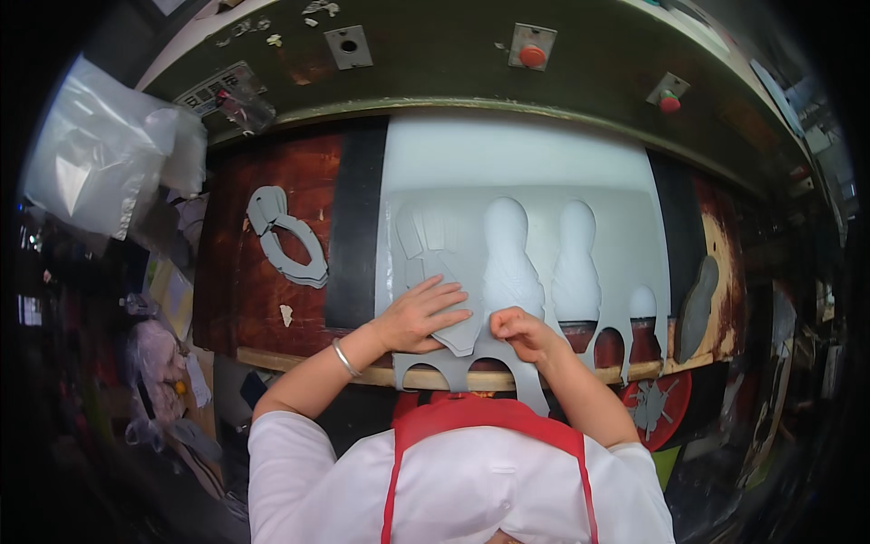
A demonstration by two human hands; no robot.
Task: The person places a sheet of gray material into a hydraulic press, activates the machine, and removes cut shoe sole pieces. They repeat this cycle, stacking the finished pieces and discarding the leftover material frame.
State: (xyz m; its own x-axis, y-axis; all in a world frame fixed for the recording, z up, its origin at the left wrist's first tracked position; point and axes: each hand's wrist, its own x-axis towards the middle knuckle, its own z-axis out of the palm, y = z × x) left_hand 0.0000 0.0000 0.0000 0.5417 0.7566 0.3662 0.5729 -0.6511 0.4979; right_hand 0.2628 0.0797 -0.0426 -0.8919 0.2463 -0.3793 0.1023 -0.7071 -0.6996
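A grey sheet with shoe-shaped cut-outs lies on a white pad on the red-brown press bed. My left hand lies flat on the sheet, fingers spread, pressing a grey cut piece near the front edge. My right hand pinches the sheet's edge just to the right of that piece. A bangle sits on my left wrist. The sheet's leftover strips hang over the front edge of the bed.
A grey cut-out frame lies on the bed at left, a dark grey sole-shaped piece at right. Black strips flank the pad. The machine head above carries red buttons. A plastic bag hangs at the far left.
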